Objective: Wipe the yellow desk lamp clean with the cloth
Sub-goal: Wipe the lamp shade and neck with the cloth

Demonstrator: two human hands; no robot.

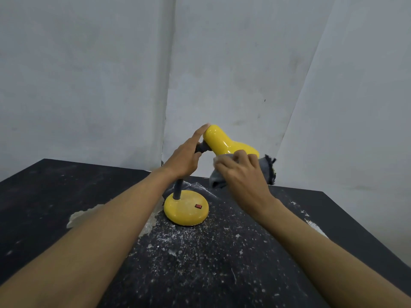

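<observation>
Dark, pretty beat-up worktop [44, 196] pushed into a corner of plain grey walls [89, 74], that's the whole setting. The hands are apart and both are on the yellow desk lamp [224, 141]. The left hand [184, 156] has its index finger stretched up against the narrow back end of the shade [213, 133], while the rest of its fingers curl around the dark neck [201, 148] right below it, so it's gripping the lamp there. The right hand [242, 172] has a grey cloth [265, 167] bunched in its curled fingers and pressed onto the wider front part of the shade. The cloth's frayed edge sticks out past the hand on the far side, and another fold hangs below the knuckles. The shade is tilted, with its wide end pointing down and to the right. Under the left wrist the neck drops straight into the round yellow base [186, 207], which sits flat around the middle of the worktop with a small red switch [198, 206] on top and looks dusty. There are white specks [189, 238] scattered all over the surface in front of the base, plus a pale worn patch [82, 215] off to the left beside the forearm.
</observation>
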